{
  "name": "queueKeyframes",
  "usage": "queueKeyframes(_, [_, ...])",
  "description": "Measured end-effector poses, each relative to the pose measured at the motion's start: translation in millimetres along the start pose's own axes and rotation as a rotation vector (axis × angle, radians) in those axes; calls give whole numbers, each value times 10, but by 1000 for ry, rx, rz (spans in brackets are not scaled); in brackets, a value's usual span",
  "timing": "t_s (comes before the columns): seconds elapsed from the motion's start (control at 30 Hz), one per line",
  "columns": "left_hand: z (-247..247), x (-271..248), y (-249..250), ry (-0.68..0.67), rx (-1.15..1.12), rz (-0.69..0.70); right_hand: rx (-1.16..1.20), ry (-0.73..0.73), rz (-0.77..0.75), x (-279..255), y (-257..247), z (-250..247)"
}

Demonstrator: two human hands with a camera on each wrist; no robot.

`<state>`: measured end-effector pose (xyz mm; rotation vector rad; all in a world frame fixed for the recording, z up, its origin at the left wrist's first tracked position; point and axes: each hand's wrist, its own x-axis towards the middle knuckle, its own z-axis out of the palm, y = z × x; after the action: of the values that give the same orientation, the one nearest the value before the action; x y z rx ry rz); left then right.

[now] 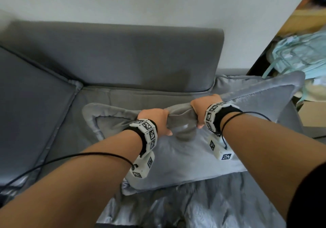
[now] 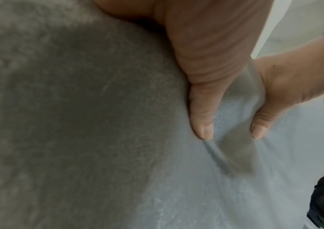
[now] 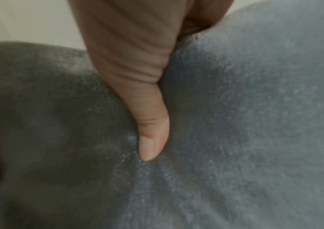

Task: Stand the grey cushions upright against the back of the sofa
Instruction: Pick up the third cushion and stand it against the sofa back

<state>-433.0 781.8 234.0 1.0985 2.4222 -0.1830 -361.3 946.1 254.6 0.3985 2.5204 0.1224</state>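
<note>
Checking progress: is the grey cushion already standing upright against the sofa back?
No, the grey cushion lies on the seat, both hands bunching its top edge.

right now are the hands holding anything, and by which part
Both the left hand and right hand grip the soft grey velvet cushion by its bunched far edge.

left hand [image 2: 212,65]: thumb pressed into grey cushion [image 2: 78,124] | right hand [image 2: 286,86]: thumb just beside, on same fabric fold | cushion fills the view, blurred
</note>
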Motion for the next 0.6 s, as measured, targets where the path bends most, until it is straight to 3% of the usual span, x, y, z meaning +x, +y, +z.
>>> queueKeyframes(0.3, [-343,-628,-741,105,143,-53,123,166,-60,-234,-807,-354])
queueKeyframes(0.5, [140,-908,-1152,-3,153,-93,144,183,-83,-293,-1512,-73])
queueKeyframes(0.6, [226,-923,-1211,-9,151,-93,155,150,-71,-285,-1589,-26])
